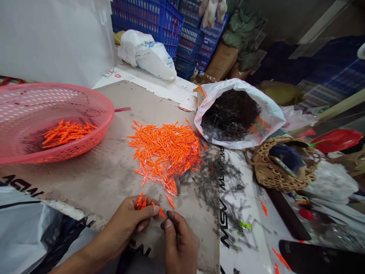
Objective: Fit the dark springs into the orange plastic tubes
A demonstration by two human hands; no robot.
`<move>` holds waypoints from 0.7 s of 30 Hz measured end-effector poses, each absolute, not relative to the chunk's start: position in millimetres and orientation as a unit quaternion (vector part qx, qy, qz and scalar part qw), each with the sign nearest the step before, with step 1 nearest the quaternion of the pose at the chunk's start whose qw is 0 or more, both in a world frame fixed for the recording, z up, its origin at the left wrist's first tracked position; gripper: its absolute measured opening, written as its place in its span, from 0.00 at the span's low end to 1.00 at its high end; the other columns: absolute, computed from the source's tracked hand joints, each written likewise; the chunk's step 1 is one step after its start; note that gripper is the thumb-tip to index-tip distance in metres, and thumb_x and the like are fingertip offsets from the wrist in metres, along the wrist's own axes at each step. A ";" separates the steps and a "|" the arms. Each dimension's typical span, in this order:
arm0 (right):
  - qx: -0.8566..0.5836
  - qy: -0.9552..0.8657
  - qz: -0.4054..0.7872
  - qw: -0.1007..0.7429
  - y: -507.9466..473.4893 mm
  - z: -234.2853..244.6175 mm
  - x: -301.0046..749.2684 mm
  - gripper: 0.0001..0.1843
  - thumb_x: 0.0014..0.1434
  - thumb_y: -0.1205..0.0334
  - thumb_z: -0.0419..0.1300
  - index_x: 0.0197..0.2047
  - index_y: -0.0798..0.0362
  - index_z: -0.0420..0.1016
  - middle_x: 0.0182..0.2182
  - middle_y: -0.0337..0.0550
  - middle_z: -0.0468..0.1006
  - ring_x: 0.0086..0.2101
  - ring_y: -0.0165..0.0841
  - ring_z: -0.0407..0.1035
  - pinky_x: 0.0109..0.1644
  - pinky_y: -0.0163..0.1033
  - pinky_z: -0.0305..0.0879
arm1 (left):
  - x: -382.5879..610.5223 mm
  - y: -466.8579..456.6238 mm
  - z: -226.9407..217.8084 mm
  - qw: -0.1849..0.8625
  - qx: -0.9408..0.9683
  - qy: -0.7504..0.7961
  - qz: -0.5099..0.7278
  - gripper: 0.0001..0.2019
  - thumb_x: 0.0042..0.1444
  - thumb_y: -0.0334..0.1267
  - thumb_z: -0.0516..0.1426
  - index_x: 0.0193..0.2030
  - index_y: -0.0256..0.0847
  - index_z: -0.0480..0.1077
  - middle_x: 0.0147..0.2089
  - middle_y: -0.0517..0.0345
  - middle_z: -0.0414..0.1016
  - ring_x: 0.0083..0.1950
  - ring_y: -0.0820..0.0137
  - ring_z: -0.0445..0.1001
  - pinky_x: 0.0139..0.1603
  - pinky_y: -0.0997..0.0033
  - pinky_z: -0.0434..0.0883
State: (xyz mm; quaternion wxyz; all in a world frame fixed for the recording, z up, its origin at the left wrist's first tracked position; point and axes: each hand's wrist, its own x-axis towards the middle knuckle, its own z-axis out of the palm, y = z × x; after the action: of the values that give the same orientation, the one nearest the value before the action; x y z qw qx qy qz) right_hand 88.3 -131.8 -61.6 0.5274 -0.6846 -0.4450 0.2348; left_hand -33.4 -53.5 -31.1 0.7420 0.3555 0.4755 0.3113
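Head view: nearest, our left hand [125, 224] pinches orange plastic pieces [142, 201], and our right hand [179, 241] meets it, its fingertips [170, 216] hiding any grip. Just ahead lies an orange heap [165, 152], dark coil springs [212, 179] beside it; farther left, a pink basket [110, 114].

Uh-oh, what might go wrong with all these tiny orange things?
The small orange plastic pieces already touch the loose dark metal springs, so they might get mixed up. A tiny piece might slip from the left hand or right hand and get lost among the springs. The open white plastic sack might tip and spill more springs.
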 end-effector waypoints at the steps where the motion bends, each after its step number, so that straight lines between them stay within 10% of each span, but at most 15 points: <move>1: -0.684 -0.456 0.226 0.523 -132.5 -61.8 88.3 0.11 0.62 0.57 0.55 0.41 0.49 0.78 0.33 0.39 0.82 0.32 0.32 0.76 0.37 0.34 0.69 | -33.4 -53.0 -31.2 0.739 0.358 0.475 0.315 0.11 0.46 0.44 0.65 0.27 0.37 0.75 0.12 0.70 0.59 0.16 0.81 0.47 0.19 0.78 0.44; 21: -0.679 -0.565 0.074 0.464 -133.2 -63.7 85.6 0.10 0.65 0.63 0.52 0.46 0.51 0.73 0.34 0.45 0.80 0.34 0.35 0.76 0.38 0.37 0.68 | -36.0 -52.2 -36.9 0.696 0.461 0.476 0.278 0.15 0.48 0.49 0.64 0.28 0.37 0.74 0.16 0.70 0.57 0.18 0.79 0.50 0.17 0.78 0.47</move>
State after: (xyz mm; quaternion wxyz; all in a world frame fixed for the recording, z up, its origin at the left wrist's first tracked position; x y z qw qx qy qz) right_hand 85.6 -133.2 -63.7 0.4640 -0.6786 -0.5646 0.0739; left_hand -36.0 -52.2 -36.9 0.6959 0.4606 0.4755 0.2782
